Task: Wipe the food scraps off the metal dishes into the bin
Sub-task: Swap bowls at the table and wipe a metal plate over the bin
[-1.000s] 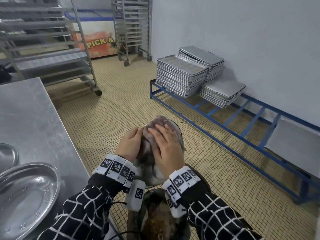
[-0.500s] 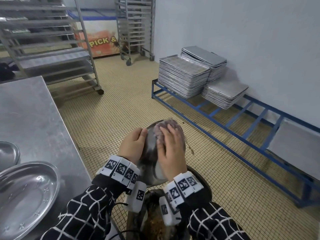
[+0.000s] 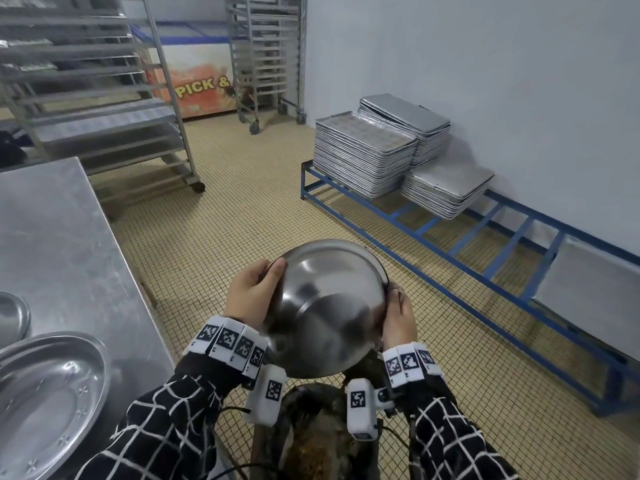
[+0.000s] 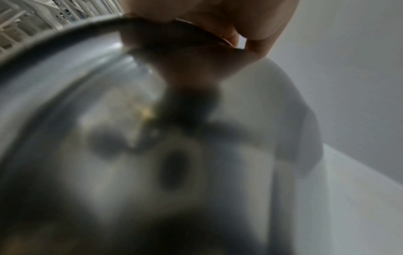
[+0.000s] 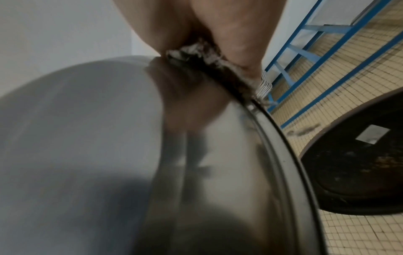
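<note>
I hold a round metal dish (image 3: 325,306) tilted over the dark bin (image 3: 311,441), its shiny underside turned toward me. My left hand (image 3: 252,292) grips the dish's left rim, thumb on the outside. My right hand (image 3: 398,317) holds the right rim, pinching a grey, soiled cloth (image 5: 196,53) against the edge. The left wrist view is blurred and shows the dish (image 4: 152,138) with a few yellowish scraps (image 4: 148,113) near my fingers. In the right wrist view the dish (image 5: 109,155) fills the frame and the bin's opening (image 5: 357,155) lies below it. Brown scraps sit inside the bin.
A steel table (image 3: 62,237) stands at my left with an oval metal platter (image 3: 45,403) and another dish (image 3: 10,317) on it. Stacked baking trays (image 3: 363,154) rest on a low blue frame (image 3: 450,244) along the right wall. Wheeled racks (image 3: 86,81) stand behind on the tiled floor.
The right hand, which was wiping the dish's inside with the cloth, has moved to the right rim. The dish has turned over so that its underside faces me.
</note>
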